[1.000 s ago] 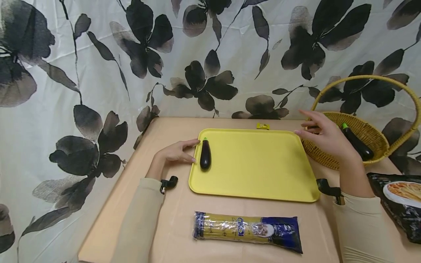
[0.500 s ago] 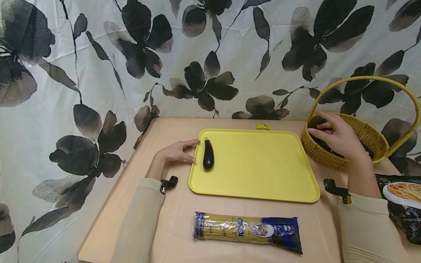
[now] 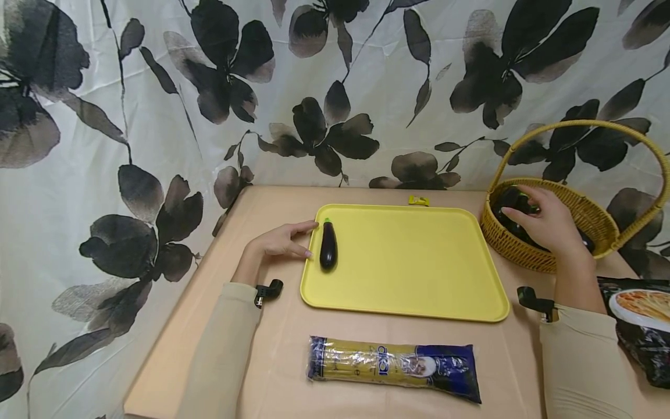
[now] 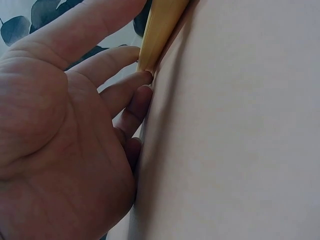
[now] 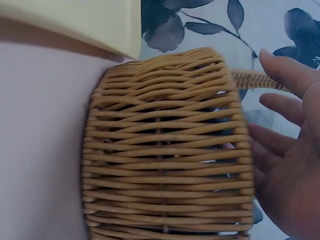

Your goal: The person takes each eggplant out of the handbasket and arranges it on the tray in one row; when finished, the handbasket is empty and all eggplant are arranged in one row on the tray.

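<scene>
My left hand (image 3: 282, 240) rests at the left rim of the yellow tray (image 3: 408, 262), its fingers fairly straight and touching the edge. Just inside that rim lies a dark purple eggplant (image 3: 328, 247), green stem end pointing away. My right hand (image 3: 546, 221) reaches over the near side of the wicker basket (image 3: 515, 251), thumb and fingers spread around a dark eggplant (image 3: 510, 201) inside. In the right wrist view, the basket's wall (image 5: 165, 150) hides some of the fingertips. More dark eggplant shows at the right, partly covered by the hand.
A blue and gold spaghetti packet (image 3: 392, 369) lies in front of the tray. Behind the tray is a small yellow wrapper (image 3: 419, 201). A black food bag (image 3: 641, 326) sits at the right edge. The basket's tall handle (image 3: 581, 123) arches over its opening.
My right hand has moved right and down, from beside the basket's left rim into its opening. The eggplant on the tray has rocked slightly. My left hand has stayed put.
</scene>
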### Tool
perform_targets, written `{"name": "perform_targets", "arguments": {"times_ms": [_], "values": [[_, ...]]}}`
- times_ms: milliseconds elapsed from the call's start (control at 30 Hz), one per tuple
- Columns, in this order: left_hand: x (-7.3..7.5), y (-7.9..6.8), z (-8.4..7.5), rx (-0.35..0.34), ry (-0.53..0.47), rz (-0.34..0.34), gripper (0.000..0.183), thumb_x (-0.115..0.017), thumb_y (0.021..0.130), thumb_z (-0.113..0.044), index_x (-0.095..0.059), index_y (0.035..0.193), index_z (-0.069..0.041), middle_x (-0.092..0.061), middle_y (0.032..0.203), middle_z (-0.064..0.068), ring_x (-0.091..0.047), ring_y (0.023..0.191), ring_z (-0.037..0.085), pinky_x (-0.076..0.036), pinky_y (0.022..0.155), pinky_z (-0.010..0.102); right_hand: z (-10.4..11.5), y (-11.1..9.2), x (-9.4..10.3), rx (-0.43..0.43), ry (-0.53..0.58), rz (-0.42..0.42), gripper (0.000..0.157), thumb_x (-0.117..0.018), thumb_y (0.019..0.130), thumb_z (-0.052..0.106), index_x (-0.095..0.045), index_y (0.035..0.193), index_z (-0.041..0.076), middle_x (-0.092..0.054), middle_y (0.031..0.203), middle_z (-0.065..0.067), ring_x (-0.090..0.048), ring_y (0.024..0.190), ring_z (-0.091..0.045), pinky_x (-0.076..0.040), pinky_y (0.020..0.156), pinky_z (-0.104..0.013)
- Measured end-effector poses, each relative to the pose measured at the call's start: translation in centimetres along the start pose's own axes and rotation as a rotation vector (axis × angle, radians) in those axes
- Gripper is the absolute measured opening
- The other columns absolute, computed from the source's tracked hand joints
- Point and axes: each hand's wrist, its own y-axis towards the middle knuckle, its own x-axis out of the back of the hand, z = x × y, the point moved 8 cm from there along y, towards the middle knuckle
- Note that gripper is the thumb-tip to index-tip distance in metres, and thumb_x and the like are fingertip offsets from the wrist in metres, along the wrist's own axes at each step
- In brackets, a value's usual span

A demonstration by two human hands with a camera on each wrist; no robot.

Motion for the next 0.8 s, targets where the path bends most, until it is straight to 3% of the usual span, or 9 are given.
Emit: {"name": "perform_targets", "arguments": {"times_ms": [233,400,567,800], "values": [[-0.1,-0.1,0.0,0.0,-0.01,-0.002,0.099,-0.092,0.08,-0.036,-0.04,0.162,-0.022,-0.031,0.171,0.001,-0.018,0.161,0.023,-0.015,0.132,0.045,-1.5,-0.1,-0.5,-0.06,-0.018,-0.003,0.082,-0.055,0.104,0.053,-0.027,0.164,0.004,-0.03,0.156,-0.041,-0.037,0.132,-0.061,-0.037,0.102,-0.08],[-0.2,-0.3,0.0,0.0,-0.01,-0.002,0.098,-0.092,0.08,-0.036,-0.04,0.162,-0.023,-0.031,0.171,0.0,-0.019,0.161,0.022,-0.015,0.132,0.045,-2.1,-0.1,-1.0,-0.062,-0.05,-0.008,0.079,-0.054,0.106,0.049,-0.028,0.163,0.001,-0.033,0.151,-0.043,-0.042,0.127,-0.06,-0.041,0.097,-0.078],[-0.3,-0.3,-0.1,-0.003,-0.004,-0.003,0.099,-0.092,0.08,-0.036,-0.039,0.162,-0.022,-0.03,0.171,0.001,-0.019,0.161,0.023,-0.015,0.132,0.046,-2.3,0.0,-1.2,-0.056,-0.069,-0.021,0.075,-0.053,0.107,0.045,-0.031,0.161,-0.001,-0.034,0.152,-0.043,-0.042,0.127,-0.06,-0.038,0.1,-0.079],[-0.3,-0.2,0.1,-0.007,-0.001,-0.014,0.101,-0.093,0.078,-0.039,-0.04,0.162,-0.023,-0.03,0.171,0.001,-0.018,0.161,0.023,-0.014,0.132,0.047,-2.5,-0.1,-1.2,-0.108,-0.053,0.031,0.08,-0.052,0.106,0.048,-0.028,0.161,-0.005,-0.026,0.158,-0.043,-0.022,0.146,-0.064,-0.026,0.11,-0.082]]}}
